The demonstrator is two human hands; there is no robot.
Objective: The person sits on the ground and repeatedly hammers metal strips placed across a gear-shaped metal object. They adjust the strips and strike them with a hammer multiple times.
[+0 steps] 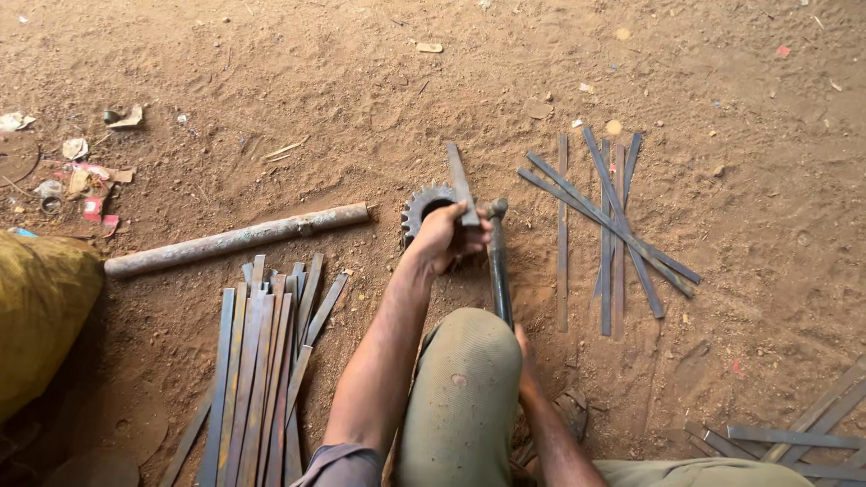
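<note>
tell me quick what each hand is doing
Left hand: closed on a flat grey metal strip.
Right hand: mostly hidden behind the knee; grip cannot be told.

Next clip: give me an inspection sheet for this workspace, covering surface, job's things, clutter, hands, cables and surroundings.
Surface: bare dirt ground, reddish and scuffed.
Job's things: flat metal strip held across a toothed gear; hammer head beside the strip.
Clutter: stack of flat bars at lower left; crossed pile of bars on the right; more bars at lower right; long pipe; scraps of litter at upper left.
Hands: left hand grips the strip; right hand mostly hidden behind the knee, at the hammer's handle.
Cables: nothing seen.
Surroundings: yellow sack at the left edge.
</note>
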